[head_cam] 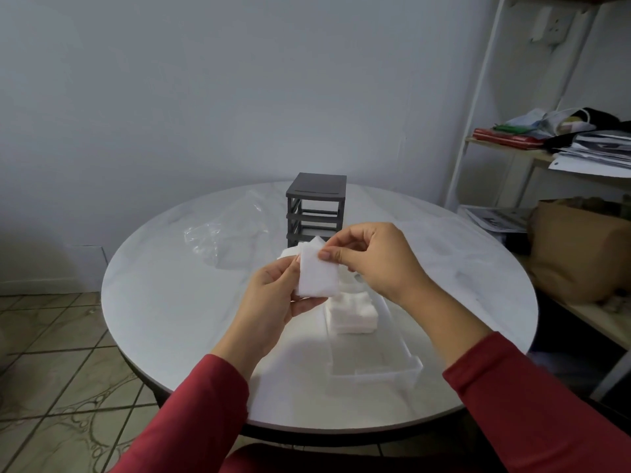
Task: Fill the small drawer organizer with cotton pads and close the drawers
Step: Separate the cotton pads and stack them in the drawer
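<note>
**Round white table [153, 302], grey wall behind: drawers out, filling under way**

The marble-patterned table is seen from above, with tiled floor at the left. A dark grey organizer frame [316, 206] is stood upright at the far middle of the table. Its slots can be looked through, so the drawers are judged to be out of it.

A translucent drawer [375, 356] is laid on the table close to the person. A stack of square cotton pads [351, 317] is set at its far end, and its near part is unfilled. A held wad of pads [316, 276] is kept above that drawer. It is gripped from below by the left hand [273, 302], fingers curled round it, and its top edge is pinched by the thumb and fingers of the right hand [372, 264]. More white pads are glimpsed behind the hands; whether they lie in a second drawer cannot be told.

The task is judged to be in its early-to-middle part. One drawer is partly loaded, and nothing is slid back or closed.

A crumpled clear plastic bag [222, 233] is spread left of the frame, off the line between drawer and frame. A white shelf unit [478, 131] with papers and a brown paper bag [580, 250] are placed at the right, away from the work.
</note>
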